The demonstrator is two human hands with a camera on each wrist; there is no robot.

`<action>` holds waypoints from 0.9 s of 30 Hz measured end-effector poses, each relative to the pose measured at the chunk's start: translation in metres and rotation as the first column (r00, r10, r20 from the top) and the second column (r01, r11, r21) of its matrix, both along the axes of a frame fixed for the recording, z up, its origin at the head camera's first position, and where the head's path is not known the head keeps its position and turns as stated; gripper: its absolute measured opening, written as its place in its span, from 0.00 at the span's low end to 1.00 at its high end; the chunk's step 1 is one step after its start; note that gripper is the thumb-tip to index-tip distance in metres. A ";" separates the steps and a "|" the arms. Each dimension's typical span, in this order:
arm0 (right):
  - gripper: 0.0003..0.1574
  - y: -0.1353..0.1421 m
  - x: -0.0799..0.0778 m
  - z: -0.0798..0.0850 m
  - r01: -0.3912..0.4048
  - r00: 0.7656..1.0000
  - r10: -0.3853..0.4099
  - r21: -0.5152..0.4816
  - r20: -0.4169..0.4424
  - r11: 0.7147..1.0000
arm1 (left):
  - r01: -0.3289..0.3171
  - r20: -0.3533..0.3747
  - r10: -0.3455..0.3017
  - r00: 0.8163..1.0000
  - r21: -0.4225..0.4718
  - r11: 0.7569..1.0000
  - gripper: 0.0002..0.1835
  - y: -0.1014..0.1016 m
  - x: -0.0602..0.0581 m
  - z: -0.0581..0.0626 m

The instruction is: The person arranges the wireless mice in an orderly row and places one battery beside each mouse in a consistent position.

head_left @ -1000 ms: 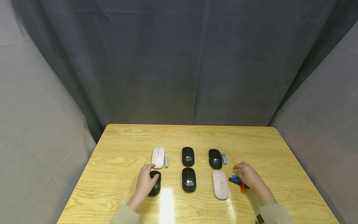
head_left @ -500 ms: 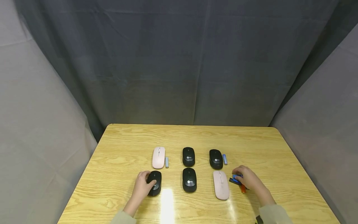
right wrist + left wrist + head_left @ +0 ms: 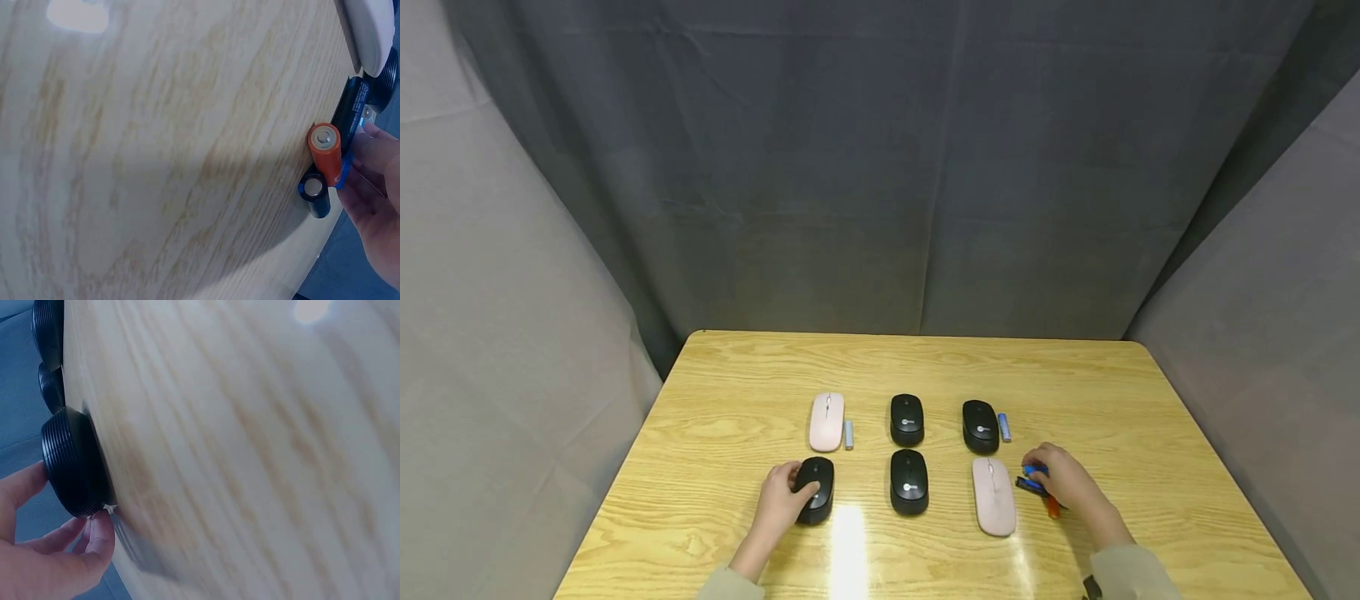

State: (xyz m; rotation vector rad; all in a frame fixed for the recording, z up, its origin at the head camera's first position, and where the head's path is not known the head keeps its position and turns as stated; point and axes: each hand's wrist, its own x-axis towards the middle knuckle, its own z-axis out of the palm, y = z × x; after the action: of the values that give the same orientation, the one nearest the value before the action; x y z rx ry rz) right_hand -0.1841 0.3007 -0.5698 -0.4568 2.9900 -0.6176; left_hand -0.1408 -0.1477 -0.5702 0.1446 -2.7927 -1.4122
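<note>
My left hand (image 3: 778, 500) holds a black computer mouse (image 3: 822, 483) by its sides at the front left of the table. In the left wrist view, the thumb and fingers lie against the ridged edge of this mouse (image 3: 72, 465). My right hand (image 3: 1063, 477) pinches a blue battery (image 3: 1036, 472), mostly hidden by the fingers, within a small pile of batteries. An orange battery (image 3: 325, 153) and a black battery (image 3: 351, 107) lie beside the fingertips in the right wrist view, with another dark battery (image 3: 315, 195) under the orange one.
A pink mouse (image 3: 827, 422) and a pale blue battery (image 3: 848, 435) lie at back left. Two black mice (image 3: 907, 419) stand mid-table. Another black mouse (image 3: 980, 427), a blue-violet battery (image 3: 1004, 427) and a second pink mouse (image 3: 994, 497) lie left of my right hand.
My left hand has drawn back slightly and settled round the black mouse. The right hand has lowered onto the battery pile, its fingers closing on a blue battery.
</note>
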 end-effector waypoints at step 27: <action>0.14 -0.083 -0.013 0.039 0.031 0.971 -0.153 -0.537 -0.184 0.843 | -0.019 -0.004 0.019 1.000 0.001 1.000 0.25 0.000 -0.001 -0.005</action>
State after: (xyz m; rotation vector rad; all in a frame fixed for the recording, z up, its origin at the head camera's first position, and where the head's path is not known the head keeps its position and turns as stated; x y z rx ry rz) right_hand -0.1974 0.2180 -0.5309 -0.4252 3.0172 -1.5210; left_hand -0.1420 -0.1480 -0.5749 0.1673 -2.7804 -1.4085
